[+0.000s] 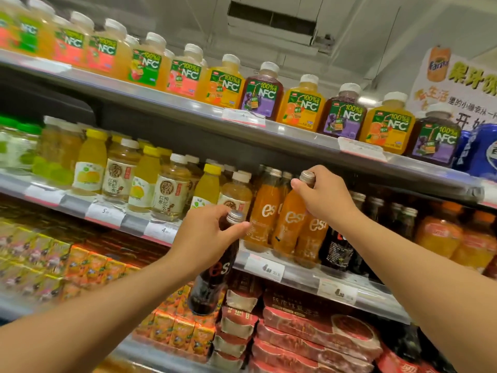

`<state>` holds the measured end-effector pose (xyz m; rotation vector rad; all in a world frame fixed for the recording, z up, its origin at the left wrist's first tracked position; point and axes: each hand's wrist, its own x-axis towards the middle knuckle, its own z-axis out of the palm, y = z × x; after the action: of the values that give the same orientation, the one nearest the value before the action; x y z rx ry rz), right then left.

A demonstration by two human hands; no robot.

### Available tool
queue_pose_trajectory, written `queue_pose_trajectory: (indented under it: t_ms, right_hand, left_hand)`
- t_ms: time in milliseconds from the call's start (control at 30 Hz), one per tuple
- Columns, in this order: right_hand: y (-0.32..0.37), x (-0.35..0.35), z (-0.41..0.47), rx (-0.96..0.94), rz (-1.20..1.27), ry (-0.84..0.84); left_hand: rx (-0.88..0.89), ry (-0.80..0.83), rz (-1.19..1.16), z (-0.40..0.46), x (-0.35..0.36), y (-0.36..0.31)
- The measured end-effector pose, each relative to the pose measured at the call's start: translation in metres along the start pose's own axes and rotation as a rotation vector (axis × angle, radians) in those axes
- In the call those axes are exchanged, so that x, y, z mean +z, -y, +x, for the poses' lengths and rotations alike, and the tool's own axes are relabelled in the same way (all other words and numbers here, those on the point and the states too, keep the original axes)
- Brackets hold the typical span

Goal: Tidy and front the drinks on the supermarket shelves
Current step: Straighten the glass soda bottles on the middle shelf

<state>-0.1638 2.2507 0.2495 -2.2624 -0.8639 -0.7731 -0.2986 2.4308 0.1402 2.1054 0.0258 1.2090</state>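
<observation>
Both forearms reach up: the left hand [212, 232] holds a dark bottle [212, 267] by its neck, off the shelf [304, 275], while the right hand [322, 195] pinches an orange bottle's [289, 219] cap, probably to pull it forward.

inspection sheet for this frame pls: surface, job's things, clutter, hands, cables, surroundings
Surface: middle shelf, price tags along its front edge.
Job's things: dark bottle held clear of the shelf, tilted, in front of the lower rows; orange bottle standing tilted in the front row of the middle shelf, dark bottles beside it to the right.
Clutter: nothing seen loose; the dark bottle is out of its row.
Hands: left hand grips the dark bottle by its neck; right hand grips the orange bottle's cap.
Cables: nothing seen.
Surroundings: NFC juice bottles on the top shelf, cartons below, ceiling vent, Fanta sign.
</observation>
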Motion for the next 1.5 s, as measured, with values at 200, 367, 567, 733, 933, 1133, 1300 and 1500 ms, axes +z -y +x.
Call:
queue_pose_trajectory:
  t_ms: [200, 367, 567, 733, 933, 1133, 1300, 1500]
  right_hand:
    - [-0.006, 0.020, 0.012, 0.154, 0.025, 0.040]
    - [-0.004, 0.027, 0.026, 0.240, -0.019, 0.047]
    - [0.001, 0.033, 0.038, 0.401, -0.059, 0.127]
    - [0.000, 0.039, 0.040, 0.493, 0.016, 0.137]
    - [0.007, 0.031, 0.026, 0.433, -0.001, 0.126]
    - [0.023, 0.028, -0.064, -0.158, -0.090, 0.113]
    - [0.029, 0.038, -0.115, 0.197, 0.306, 0.434]
    - [0.011, 0.033, -0.124, 0.282, 0.334, 0.259]
  left_hand:
    - [0.011, 0.015, 0.011, -0.002, -0.007, 0.015]
    - [-0.014, 0.011, -0.091, -0.004, -0.007, 0.023]
    - [-0.022, 0.001, -0.118, -0.002, -0.003, 0.023]
    - [-0.056, 0.036, -0.149, -0.003, 0.003, 0.024]
    - [-0.084, 0.051, -0.181, -0.004, 0.010, 0.020]
    - [-0.129, 0.086, -0.140, 0.004, 0.021, 0.005]
    - [-0.130, 0.195, -0.165, 0.010, 0.039, -0.016]
    - [-0.067, 0.255, -0.278, 0.005, 0.066, -0.041]
